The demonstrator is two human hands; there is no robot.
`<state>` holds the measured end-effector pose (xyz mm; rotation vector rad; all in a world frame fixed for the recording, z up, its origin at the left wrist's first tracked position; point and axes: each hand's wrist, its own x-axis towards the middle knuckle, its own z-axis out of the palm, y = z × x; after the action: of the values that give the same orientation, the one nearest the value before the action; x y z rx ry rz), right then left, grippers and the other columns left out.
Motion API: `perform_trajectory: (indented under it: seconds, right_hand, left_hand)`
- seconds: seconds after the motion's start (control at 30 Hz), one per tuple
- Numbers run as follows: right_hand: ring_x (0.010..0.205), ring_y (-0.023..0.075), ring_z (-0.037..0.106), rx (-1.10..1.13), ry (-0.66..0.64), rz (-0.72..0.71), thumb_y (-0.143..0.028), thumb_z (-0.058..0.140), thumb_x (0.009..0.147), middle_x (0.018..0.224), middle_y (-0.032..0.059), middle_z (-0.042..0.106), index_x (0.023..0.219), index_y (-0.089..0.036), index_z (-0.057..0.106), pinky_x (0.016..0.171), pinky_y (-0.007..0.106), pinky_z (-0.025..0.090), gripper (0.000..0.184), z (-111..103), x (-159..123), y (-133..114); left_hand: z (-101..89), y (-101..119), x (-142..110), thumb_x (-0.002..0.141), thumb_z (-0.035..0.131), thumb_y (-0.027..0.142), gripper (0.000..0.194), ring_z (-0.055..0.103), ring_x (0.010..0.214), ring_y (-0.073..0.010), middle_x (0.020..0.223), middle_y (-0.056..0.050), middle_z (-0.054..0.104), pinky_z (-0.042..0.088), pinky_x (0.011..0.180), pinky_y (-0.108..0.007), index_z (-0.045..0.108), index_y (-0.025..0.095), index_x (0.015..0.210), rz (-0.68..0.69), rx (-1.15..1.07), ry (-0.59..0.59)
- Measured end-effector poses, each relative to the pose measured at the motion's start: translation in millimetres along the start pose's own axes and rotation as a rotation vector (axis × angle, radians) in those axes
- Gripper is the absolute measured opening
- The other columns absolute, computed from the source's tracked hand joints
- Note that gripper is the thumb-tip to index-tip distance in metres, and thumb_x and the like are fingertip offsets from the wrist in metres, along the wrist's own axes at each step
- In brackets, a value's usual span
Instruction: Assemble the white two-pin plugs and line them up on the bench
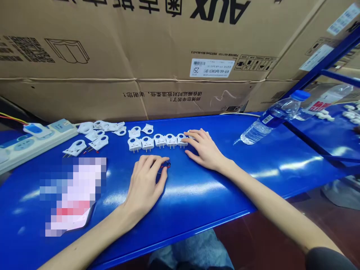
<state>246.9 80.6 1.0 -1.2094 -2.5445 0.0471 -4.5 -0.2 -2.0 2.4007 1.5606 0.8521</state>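
Note:
Several white plug housings [147,143], each with a round hole on top and metal prongs toward me, form a row on the blue table. My left hand [146,180] is in front of that row, thumb and fingertips closed around a small bundle of red and dark wires [168,164]. Part of the bundle is hidden by the fingers. My right hand [204,150] reaches over the row's right end with its fingers apart. Its fingertips rest on or just above the last housings, and it covers some of them.
More white housings [102,125] lie loosely at the back left. A power strip [60,129] runs along the left edge, and a blurred phone [81,187] lies in front of it. Cardboard boxes [157,97] stand behind. A water bottle [270,120] leans at the right beside a blue frame.

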Motion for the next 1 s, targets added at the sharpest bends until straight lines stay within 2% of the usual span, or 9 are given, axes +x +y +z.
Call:
perform_trajectory:
  seconds: [0.17,0.4,0.47,0.6,0.83,1.0]
  right_hand:
    - [0.147,0.0351,0.044,0.038,-0.002,-0.057,-0.034,0.063,0.096,0.151,0.0116,0.058,0.125,-0.021,0.064,0.126,0.066,0.025,0.032,-5.6,-1.8,-4.8]
    - [0.146,0.0343,0.044,0.118,-0.006,-0.182,-0.022,0.061,0.089,0.144,0.0099,0.063,0.114,-0.023,0.064,0.127,0.069,0.019,0.025,-12.8,-5.4,-19.7]
    - [0.145,0.0333,0.046,0.132,-0.014,-0.196,-0.022,0.060,0.089,0.145,0.0101,0.062,0.112,-0.022,0.064,0.128,0.068,0.020,0.023,-13.3,-5.4,-22.5]
    - [0.142,0.0330,0.049,0.137,-0.037,-0.186,-0.025,0.060,0.091,0.145,0.0118,0.062,0.119,-0.021,0.062,0.128,0.068,0.021,0.029,-12.3,-5.8,-23.5]
    - [0.125,0.0303,0.061,0.184,-0.040,-0.164,-0.030,0.064,0.093,0.128,0.0100,0.072,0.123,-0.021,0.061,0.128,0.064,0.024,0.032,-12.9,-7.4,-26.0]
    - [0.128,0.0272,0.062,0.273,-0.078,-0.203,-0.026,0.065,0.092,0.138,0.0092,0.068,0.135,-0.022,0.056,0.127,0.059,0.027,0.044,-14.2,-9.2,-33.5]
  left_hand:
    - [1.0,-1.2,0.0,0.102,0.050,0.024,0.018,0.061,0.109,-0.0269,0.110,-0.006,0.071,0.048,0.090,-0.043,0.067,0.024,0.108,0.011,0.000,-0.007]
    - [2.4,-2.4,0.3,0.103,0.052,0.027,0.025,0.059,0.112,-0.0265,0.116,-0.007,0.069,0.048,0.092,-0.044,0.068,0.024,0.122,0.055,0.000,-0.029]
    - [2.3,-2.4,0.6,0.103,0.052,0.027,0.023,0.059,0.111,-0.0259,0.115,-0.007,0.069,0.048,0.091,-0.043,0.070,0.026,0.118,0.079,-0.003,-0.030]
    - [0.8,-0.8,1.0,0.104,0.053,0.026,0.020,0.061,0.105,-0.0239,0.108,-0.005,0.073,0.046,0.087,-0.041,0.072,0.025,0.104,0.097,-0.020,-0.020]
    - [-1.4,2.4,2.0,0.101,0.058,0.022,0.013,0.065,0.097,-0.0212,0.098,-0.002,0.076,0.045,0.089,-0.040,0.072,0.023,0.100,0.120,-0.051,0.097]
    - [-0.8,-0.5,2.4,0.101,0.061,0.021,0.009,0.067,0.096,-0.0193,0.100,0.000,0.077,0.045,0.091,-0.040,0.069,0.023,0.103,0.141,-0.072,0.130]
